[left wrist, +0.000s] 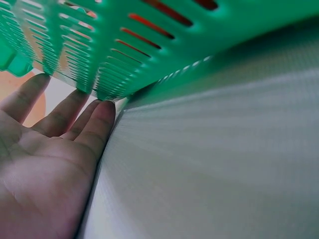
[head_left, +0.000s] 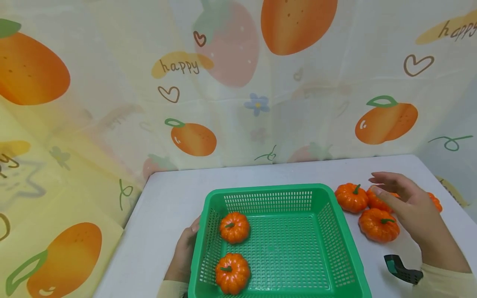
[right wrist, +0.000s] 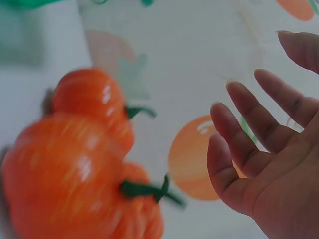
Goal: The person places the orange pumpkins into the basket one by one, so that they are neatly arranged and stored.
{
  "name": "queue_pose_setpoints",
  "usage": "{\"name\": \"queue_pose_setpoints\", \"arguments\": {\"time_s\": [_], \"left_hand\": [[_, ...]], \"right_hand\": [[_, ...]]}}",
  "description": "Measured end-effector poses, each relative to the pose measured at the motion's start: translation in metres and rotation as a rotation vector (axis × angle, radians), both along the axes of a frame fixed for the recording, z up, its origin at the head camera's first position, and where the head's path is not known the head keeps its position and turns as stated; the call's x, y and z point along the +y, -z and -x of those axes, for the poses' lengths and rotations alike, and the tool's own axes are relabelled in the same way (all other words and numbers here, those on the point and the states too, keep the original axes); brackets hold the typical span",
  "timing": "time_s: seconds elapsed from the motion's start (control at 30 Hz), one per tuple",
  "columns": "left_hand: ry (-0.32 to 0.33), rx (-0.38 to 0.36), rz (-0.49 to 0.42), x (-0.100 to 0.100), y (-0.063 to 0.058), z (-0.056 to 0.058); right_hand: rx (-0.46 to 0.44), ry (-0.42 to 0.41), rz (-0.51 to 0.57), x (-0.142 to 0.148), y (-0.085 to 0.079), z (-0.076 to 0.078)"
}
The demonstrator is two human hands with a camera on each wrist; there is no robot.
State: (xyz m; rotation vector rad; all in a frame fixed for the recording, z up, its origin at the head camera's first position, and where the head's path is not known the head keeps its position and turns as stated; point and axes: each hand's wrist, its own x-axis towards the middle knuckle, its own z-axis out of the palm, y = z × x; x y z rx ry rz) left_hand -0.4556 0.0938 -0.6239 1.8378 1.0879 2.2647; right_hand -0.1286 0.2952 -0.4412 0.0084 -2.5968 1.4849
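Observation:
A green plastic basket (head_left: 266, 189) with slotted walls stands on the white table. Inside it, along the left wall, sit two small orange pumpkins, the back pumpkin (head_left: 235, 231) and the front pumpkin (head_left: 234, 276), both with green stems. My left hand (head_left: 184, 250) is at the basket's left side; in the left wrist view its extended fingertips (left wrist: 103, 110) touch the slotted wall. Over more pumpkins right of the basket hovers my right hand (head_left: 413, 207), fingers spread and holding nothing. Near it are a pumpkin (head_left: 351, 198), a nearer pumpkin (head_left: 378, 228) and others partly hidden behind the hand.
A fruit-print cloth (head_left: 231, 124) hangs behind the table and along its sides. The white tabletop (head_left: 149, 231) shows left of the basket. Beyond the right hand, a further pumpkin (head_left: 435, 202) lies near the table's right edge.

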Motion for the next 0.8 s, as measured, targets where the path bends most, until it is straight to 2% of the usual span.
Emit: {"name": "queue_pose_setpoints", "arguments": {"time_s": [0.23, 0.37, 0.43, 0.53, 0.63, 0.8], "left_hand": [[-0.015, 0.057, -0.037, 0.000, 0.005, -0.001], [-0.017, 0.057, -0.036, -0.002, 0.006, -0.003], [-0.064, 0.072, -0.029, -0.003, 0.005, -0.004], [-0.049, 0.044, -0.028, -0.001, 0.001, -0.005], [-0.004, 0.024, -0.030, 0.001, -0.004, -0.004], [0.144, -0.028, -0.011, 0.004, -0.010, 0.003]], "right_hand": [[-0.066, -0.031, -0.070, 0.013, 0.017, -0.006], [-0.102, -0.026, -0.108, 0.016, 0.027, -0.011], [-0.112, -0.026, -0.130, 0.017, 0.032, -0.014], [-0.107, -0.026, -0.164, 0.018, 0.038, -0.016], [-0.111, -0.020, -0.174, 0.019, 0.043, -0.018], [-0.156, -0.015, -0.170, 0.021, 0.049, -0.022]]}}
